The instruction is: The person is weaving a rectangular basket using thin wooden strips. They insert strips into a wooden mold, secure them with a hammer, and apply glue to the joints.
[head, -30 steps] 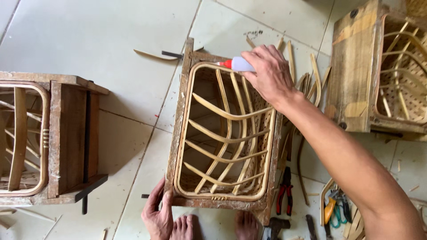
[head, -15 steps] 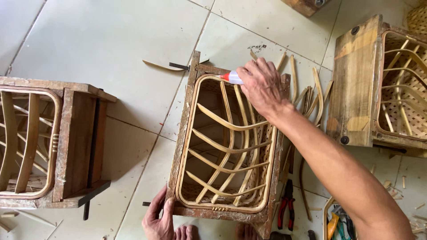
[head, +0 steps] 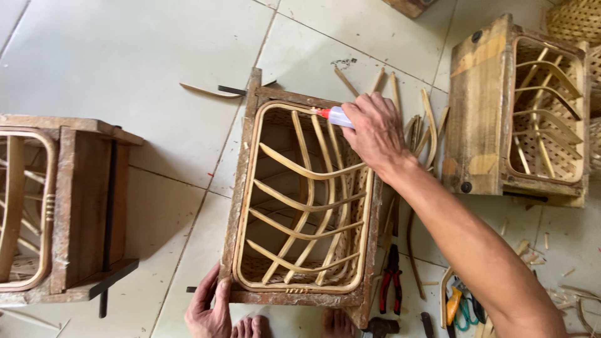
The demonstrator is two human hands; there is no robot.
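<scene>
Two bare feet (head: 294,325) sit at the bottom edge of our view, toes against the near end of the wooden mould box (head: 241,188) on the tiled floor (head: 113,56). Just beside them our left hand (head: 210,307) wraps its fingers over the box's near left corner, pressing it down. Red-handled pliers (head: 391,281) lie to the right of the box, with scissors (head: 463,310) a little further right.

Inside the box a rattan basket frame (head: 300,206) curves in thin pale ribs. We judge these strips light, springy and easy to crack if bent sharply, so the sturdy wooden walls look like the safer place to hold.

Further out, our right hand (head: 375,134) is closed around a small glue bottle (head: 338,117), its red nozzle touching the frame's far rim. The bottle looks light and soft-walled, best held around its middle as we have it.

Loose rattan strips (head: 426,119) lie beyond the hand. A second mould box (head: 482,106) stands far right, a third box (head: 81,200) well apart at the left.
</scene>
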